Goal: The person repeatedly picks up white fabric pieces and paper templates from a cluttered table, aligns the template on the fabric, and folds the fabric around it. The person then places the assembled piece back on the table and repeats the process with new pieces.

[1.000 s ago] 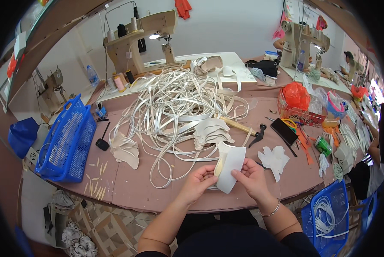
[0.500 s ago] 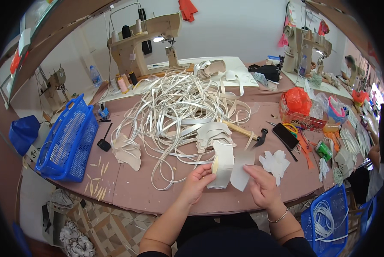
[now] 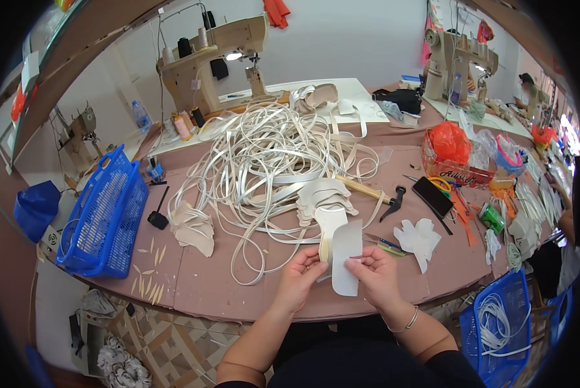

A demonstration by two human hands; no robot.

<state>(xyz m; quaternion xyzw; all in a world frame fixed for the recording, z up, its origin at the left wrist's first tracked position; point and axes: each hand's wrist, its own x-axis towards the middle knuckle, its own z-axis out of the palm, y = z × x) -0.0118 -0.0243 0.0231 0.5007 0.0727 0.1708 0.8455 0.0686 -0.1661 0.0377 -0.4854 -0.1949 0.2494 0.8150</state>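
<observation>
A brown worktable (image 3: pixel 193 284) spreads before you, heaped with a tangle of white strapping (image 3: pixel 270 155) below a tan sewing machine (image 3: pixel 212 58). A blue plastic basket (image 3: pixel 102 213) leans at the table's left edge. A hammer (image 3: pixel 374 193) lies beside a stack of cut cream pieces (image 3: pixel 319 194). Your left hand (image 3: pixel 299 279) and right hand (image 3: pixel 375 275) each pinch the white shaped piece (image 3: pixel 345 255), holding it just above the table's near edge.
</observation>
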